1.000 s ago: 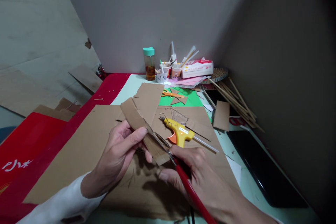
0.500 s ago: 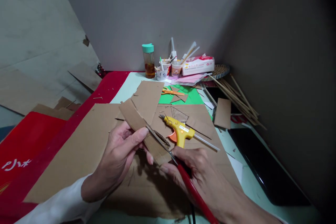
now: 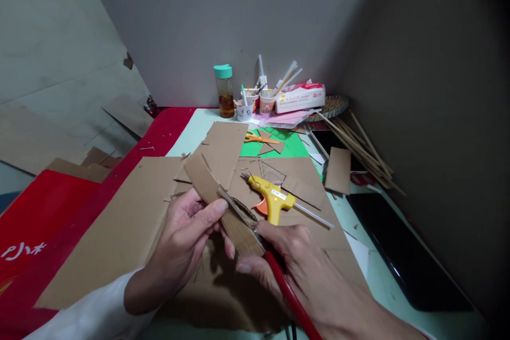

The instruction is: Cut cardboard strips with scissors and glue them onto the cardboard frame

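Note:
My left hand [image 3: 189,241] pinches a strip of brown cardboard [image 3: 201,175] between thumb and fingers, raised above the work surface and slanting down to the right. My right hand [image 3: 295,263] is closed round red-handled scissors [image 3: 292,297]; the palm hides part of the handles. Their metal blade lies along the strip's right edge, where a narrow cut piece [image 3: 244,207] curls away. The right thumb is close to the strip's lower end. Just beyond my right hand, a yellow glue gun [image 3: 273,196] lies on its side with a clear glue stick in its back.
Large cardboard sheets [image 3: 115,212] cover the table. Orange scissors [image 3: 261,139] and cardboard scraps lie on green paper [image 3: 295,143]. Behind stand a bottle [image 3: 225,93], paper cups [image 3: 244,111] and a tissue pack [image 3: 300,98]. Wooden sticks [image 3: 362,149] and a black glossy panel [image 3: 406,255] are at the right.
My right hand and the scissors have shifted slightly up and left along the strip. The strip has dipped a little to the right. The blades look slightly more apart.

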`<state>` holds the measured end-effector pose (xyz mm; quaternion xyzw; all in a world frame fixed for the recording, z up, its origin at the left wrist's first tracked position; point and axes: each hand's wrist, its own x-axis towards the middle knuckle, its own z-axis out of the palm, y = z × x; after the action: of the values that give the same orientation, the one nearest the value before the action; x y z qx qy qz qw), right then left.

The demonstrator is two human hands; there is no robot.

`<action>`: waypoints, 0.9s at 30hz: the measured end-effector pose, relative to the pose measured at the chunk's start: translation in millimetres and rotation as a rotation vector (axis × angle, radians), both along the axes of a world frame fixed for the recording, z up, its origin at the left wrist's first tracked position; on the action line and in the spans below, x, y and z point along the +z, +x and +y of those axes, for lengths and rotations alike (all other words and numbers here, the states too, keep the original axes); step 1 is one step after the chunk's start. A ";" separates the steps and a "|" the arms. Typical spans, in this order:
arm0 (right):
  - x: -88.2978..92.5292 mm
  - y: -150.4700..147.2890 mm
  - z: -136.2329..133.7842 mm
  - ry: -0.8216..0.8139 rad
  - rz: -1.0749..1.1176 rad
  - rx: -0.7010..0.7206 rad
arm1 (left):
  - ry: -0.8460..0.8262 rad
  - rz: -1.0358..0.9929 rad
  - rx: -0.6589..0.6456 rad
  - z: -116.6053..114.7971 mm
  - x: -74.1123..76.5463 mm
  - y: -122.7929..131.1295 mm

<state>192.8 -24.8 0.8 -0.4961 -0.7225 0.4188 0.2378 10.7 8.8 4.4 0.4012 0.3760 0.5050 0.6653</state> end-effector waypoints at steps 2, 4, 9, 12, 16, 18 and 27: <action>-3.3 -2.3 -0.3 -0.010 0.010 -0.023 | 0.004 -0.002 0.012 0.2 -0.4 0.8; -4.6 -4.4 -0.2 -0.041 0.007 -0.046 | 0.009 -0.001 0.014 0.5 -0.9 1.4; -2.5 -3.6 0.9 -0.036 0.009 -0.034 | 0.008 0.002 0.000 0.7 -1.6 0.5; 1.7 -1.1 2.5 -0.012 0.019 0.009 | 0.001 -0.003 -0.006 0.8 -0.8 -0.6; 11.0 -1.3 5.8 0.010 -0.007 0.024 | 0.006 -0.049 -0.016 1.9 0.3 -1.5; 14.8 -2.7 6.4 0.024 -0.013 0.017 | 0.014 -0.060 -0.026 2.4 0.1 -2.1; 22.0 -0.6 -0.3 -0.060 -0.072 -0.022 | -0.063 -0.128 -0.075 5.3 6.1 -9.1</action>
<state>192.2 -25.1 22.9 -0.5256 -0.7122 0.4195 0.2012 1.5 14.1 10.5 0.3605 0.3333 0.4924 0.7187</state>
